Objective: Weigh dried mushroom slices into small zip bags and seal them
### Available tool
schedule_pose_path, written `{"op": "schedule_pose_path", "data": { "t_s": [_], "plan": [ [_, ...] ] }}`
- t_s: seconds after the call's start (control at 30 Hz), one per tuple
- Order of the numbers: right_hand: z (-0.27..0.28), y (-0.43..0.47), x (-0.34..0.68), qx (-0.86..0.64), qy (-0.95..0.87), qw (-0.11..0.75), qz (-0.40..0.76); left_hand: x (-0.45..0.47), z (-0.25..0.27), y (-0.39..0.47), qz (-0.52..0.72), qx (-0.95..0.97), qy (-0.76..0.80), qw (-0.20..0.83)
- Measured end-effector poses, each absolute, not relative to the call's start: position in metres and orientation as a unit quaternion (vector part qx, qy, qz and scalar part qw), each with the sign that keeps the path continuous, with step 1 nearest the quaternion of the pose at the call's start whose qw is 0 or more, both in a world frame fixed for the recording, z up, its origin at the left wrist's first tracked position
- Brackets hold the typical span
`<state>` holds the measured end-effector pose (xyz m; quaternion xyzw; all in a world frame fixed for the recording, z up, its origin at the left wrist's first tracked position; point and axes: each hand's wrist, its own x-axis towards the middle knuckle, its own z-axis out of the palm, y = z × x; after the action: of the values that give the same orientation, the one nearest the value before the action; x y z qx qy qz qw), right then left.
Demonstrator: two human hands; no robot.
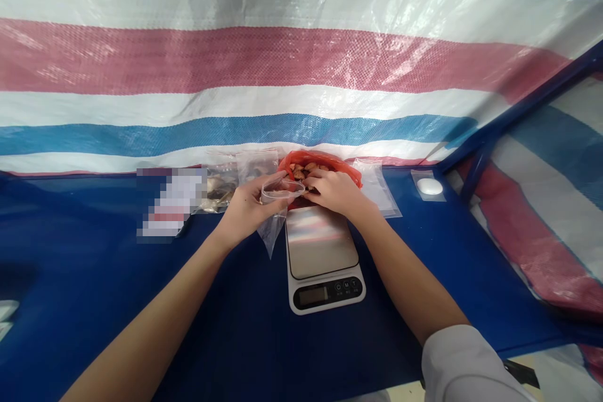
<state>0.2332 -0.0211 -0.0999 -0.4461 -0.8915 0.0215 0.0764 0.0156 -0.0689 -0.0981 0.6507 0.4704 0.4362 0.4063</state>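
My left hand [252, 204] is closed around a clear plastic bag [272, 235], its mouth spread into an oval and its lower corner hanging down. Beside it, a red plastic bag [346, 166] lies with its top open, showing brown dried pieces [298, 171]. Over that opening, my right hand [334, 191] has its fingers curled and pinched on some of the brown pieces, close to the clear bag's mouth. Just below both hands sits a white kitchen scale [325, 257] with a shiny metal plate; its display is dark and I cannot read it.
Left of my hands lie clear bags with pale, dried-looking contents [217, 191] and a blurred-out flat item [172, 204]. At right are flat clear bags [379, 191] and a white oval object [429, 186] on a small bag. Striped sheeting [282, 56] rises behind the blue table [226, 326].
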Motion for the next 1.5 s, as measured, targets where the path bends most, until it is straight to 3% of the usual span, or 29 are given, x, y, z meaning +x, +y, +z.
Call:
{"op": "schedule_pose_path", "data": {
  "t_s": [0.33,0.63,1.17,1.5],
  "plan": [
    [-0.101,-0.014,0.243,-0.411,-0.898,0.157,0.011,0.017,-0.096,-0.070,0.429,0.648,0.475,0.412],
    [-0.100,-0.015,0.241,-0.474,-0.852,0.221,0.019,0.017,-0.097,-0.070,0.434,0.636,0.469,0.432],
    [-0.098,-0.008,0.258,-0.458,-0.757,0.387,0.260,0.017,-0.099,-0.069,0.435,0.646,0.472,0.413],
    [-0.066,-0.022,0.262,-0.395,-0.727,0.403,0.391,0.024,-0.102,-0.072,0.443,0.658,0.434,0.426]
  ]
}}
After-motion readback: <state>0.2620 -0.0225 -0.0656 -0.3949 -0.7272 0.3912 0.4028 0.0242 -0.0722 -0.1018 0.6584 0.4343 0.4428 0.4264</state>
